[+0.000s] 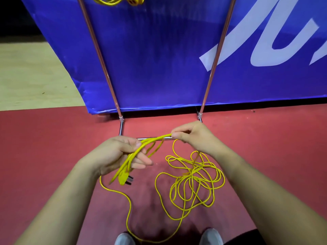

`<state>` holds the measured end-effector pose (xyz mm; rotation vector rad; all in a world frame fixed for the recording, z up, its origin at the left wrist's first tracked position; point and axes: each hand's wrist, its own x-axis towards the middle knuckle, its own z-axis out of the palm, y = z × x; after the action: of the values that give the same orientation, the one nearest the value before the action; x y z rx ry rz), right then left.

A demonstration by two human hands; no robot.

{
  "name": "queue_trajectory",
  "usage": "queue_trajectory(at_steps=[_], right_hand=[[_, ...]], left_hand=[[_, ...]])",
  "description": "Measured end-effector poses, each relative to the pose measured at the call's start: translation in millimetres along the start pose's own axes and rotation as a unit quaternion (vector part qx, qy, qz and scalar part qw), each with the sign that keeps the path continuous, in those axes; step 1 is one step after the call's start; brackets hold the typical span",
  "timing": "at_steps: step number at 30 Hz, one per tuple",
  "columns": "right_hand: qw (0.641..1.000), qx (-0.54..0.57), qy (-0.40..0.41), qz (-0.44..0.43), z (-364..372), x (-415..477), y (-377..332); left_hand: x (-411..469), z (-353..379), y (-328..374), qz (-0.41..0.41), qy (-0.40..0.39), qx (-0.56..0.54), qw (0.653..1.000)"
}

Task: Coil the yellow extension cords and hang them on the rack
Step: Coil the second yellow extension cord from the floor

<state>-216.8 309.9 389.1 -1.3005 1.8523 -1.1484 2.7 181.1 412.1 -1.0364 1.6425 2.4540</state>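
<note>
Yellow fills the lower half of my feed: a long, thin yellow extension cord (192,175) lies mostly in a loose tangle of loops on the red matte floor (44,147), below and a little to the right of the two hands. The left hand (116,154) is up above the floor with its fingers (143,159) curled round a few gathered strands of that cord, thumb on top; the cord's yellow plug with dark metal prongs (126,179) hangs just below this hand. From the bundle the strands run up and rightward to the right hand (192,137), whose fingers (178,134) pinch the cord at the top of the arc. One strand drops from the right hand into the tangle; another trails from under the left wrist, sweeps down across the floor and passes between a pair of grey shoes (123,238) at the bottom edge. Straight ahead I see a metal tube rack (99,55): two coppery uprights leaning apart towards the top, joined to a chrome base bar on the floor just beyond the hands. Behind it hangs a blue glossy banner with white lettering (159,59). At the very top edge, between the uprights, a second yellow cord coil with its socket end (113,0) is partly in view, cut off by the frame. At the left I see pale wooden flooring (26,76).
</note>
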Motion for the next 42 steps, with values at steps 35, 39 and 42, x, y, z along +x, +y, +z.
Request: queue_trajectory(at_steps=[35,39,42], right_hand=[[0.978,-0.144,-0.042,-0.148,24.8,-4.5,-36.9],[0.996,-0.068,-0.043,-0.046,18.8,1.3,-16.6],[0.997,0.039,-0.059,-0.003,12.4,0.5,-5.0]], left_hand=[[12.3,17.5,-10.5,0.109,0.002,0.054,0.993],[9.9,20.2,-7.3,0.148,-0.041,-0.053,0.987],[11.7,13.9,-5.1,0.144,-0.027,-0.115,0.983]])
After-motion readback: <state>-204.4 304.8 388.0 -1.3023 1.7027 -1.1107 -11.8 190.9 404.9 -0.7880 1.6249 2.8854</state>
